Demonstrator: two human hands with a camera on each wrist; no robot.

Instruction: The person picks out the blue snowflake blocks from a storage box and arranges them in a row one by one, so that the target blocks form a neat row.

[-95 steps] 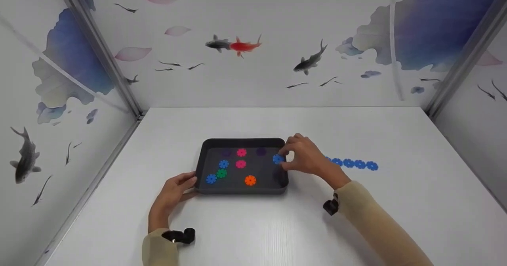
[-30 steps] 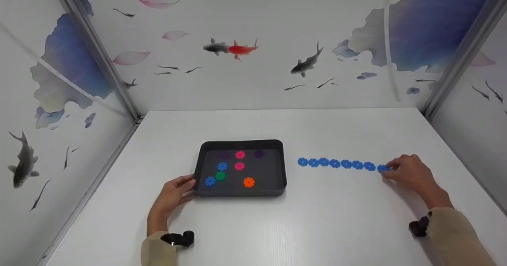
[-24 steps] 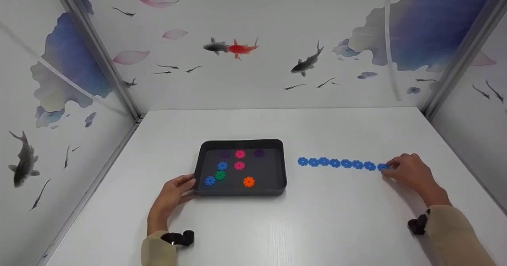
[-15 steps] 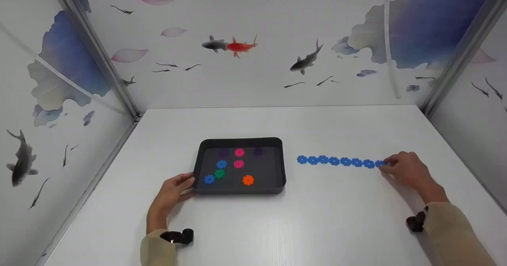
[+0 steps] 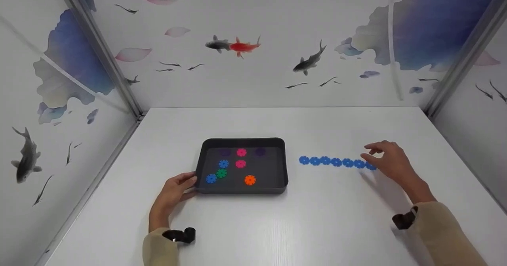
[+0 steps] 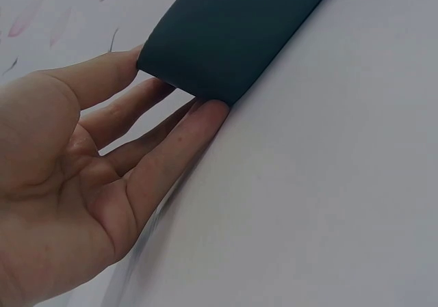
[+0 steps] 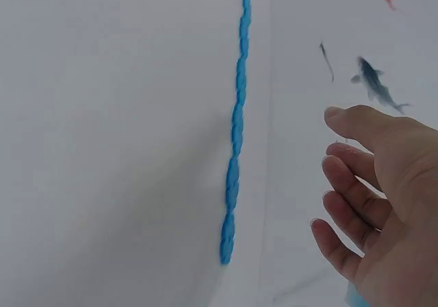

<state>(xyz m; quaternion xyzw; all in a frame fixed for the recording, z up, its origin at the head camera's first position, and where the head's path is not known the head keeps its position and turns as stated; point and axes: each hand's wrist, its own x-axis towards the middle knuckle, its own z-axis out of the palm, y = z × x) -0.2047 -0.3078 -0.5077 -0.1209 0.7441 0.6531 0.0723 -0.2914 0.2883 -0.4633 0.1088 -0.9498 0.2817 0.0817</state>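
My left hand (image 5: 174, 188) holds the left side of a dark grey tray (image 5: 241, 190); in the left wrist view, thumb and fingers meet the end wall of the tray (image 6: 219, 40) at its rim and lower corner. My right hand (image 5: 390, 161) hovers over the right end of a row of blue notched plastic discs (image 5: 336, 161), fingers loosely bent and nothing between them. It hides part of the row's end. The right wrist view shows the disc row (image 7: 237, 126) edge-on, with the relaxed right hand (image 7: 390, 191) apart from it.
Loose in the tray lie two blue discs (image 5: 223, 163), a green disc (image 5: 221, 173), an orange disc (image 5: 250, 180), two pink discs (image 5: 241, 163) and dark purple discs (image 5: 260, 151). White walls painted with fish enclose the white table (image 5: 253, 234).
My right hand took a blue disc from the tray's right side to the row's right end, then let go and lifted up and leftward. The left hand stays at the tray.
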